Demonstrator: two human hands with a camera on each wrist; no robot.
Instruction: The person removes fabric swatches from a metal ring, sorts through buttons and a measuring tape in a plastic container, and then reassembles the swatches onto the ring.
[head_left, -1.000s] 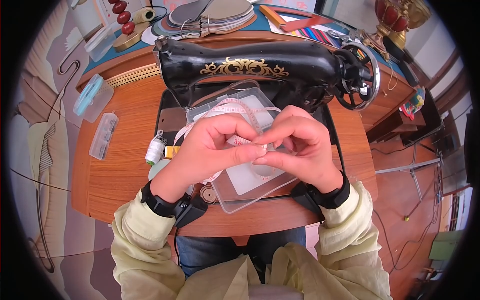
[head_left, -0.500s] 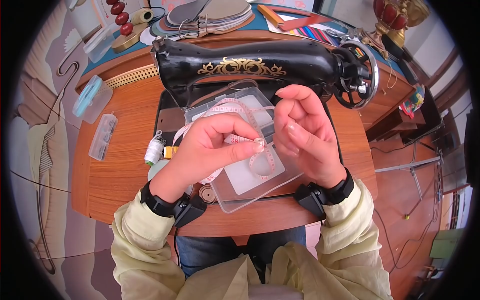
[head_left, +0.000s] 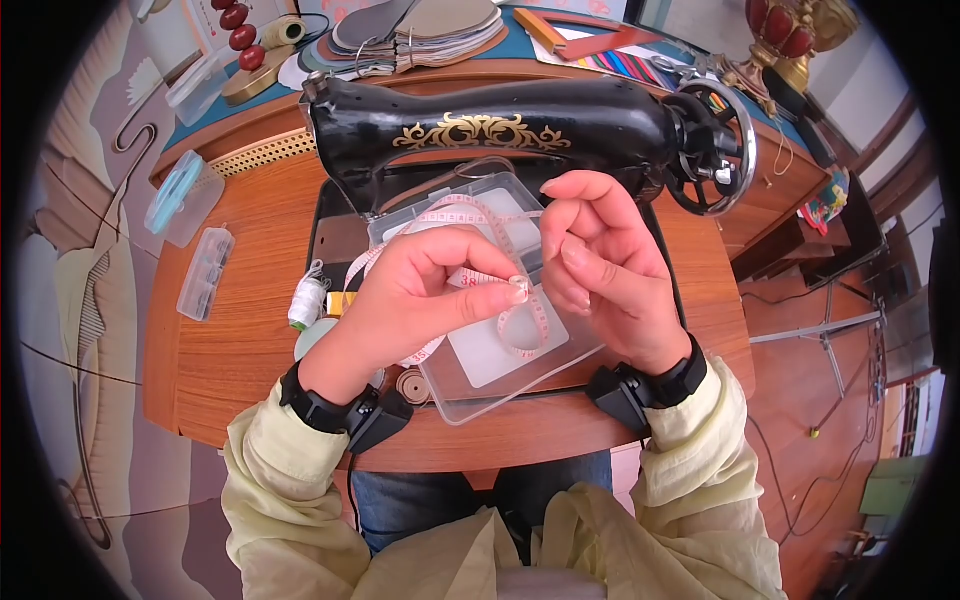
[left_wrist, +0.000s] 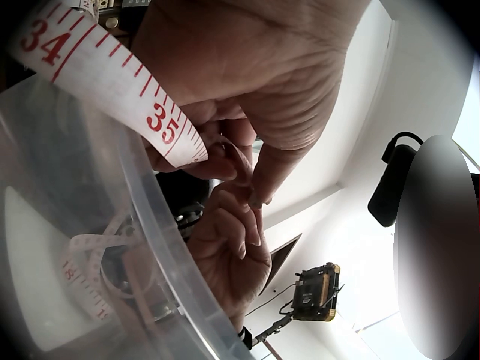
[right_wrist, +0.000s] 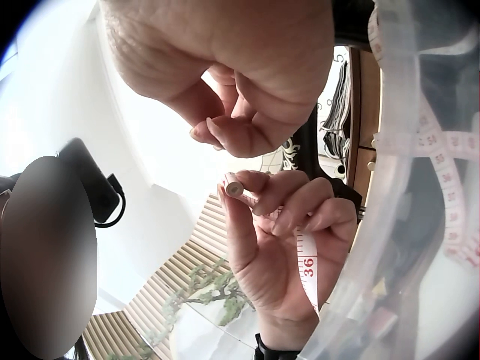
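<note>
A white tape measure (head_left: 458, 216) with red numbers loops over a clear plastic box (head_left: 470, 408). My left hand (head_left: 420, 295) pinches its tightly rolled end (right_wrist: 234, 186) between thumb and index finger, above the box. In the left wrist view, a stretch of the tape (left_wrist: 105, 82) runs close past the left palm. Just to the right, my right hand (head_left: 620, 280) is raised with its fingers loosely bent, apart from the roll. Nothing shows between its fingertips in the right wrist view.
Behind the box stands a black sewing machine (head_left: 500, 125) with a handwheel (head_left: 745, 150) at right. A white thread spool (head_left: 308, 298) and a round wooden-looking disc (head_left: 413, 386) lie left of the box. Farther left are a compartment case (head_left: 207, 272) and a blue-lidded box (head_left: 175, 195).
A second ago both hands' fingertips met at the tape's end. The right hand has since let go and drawn back to the right; the left keeps its pinch in place.
</note>
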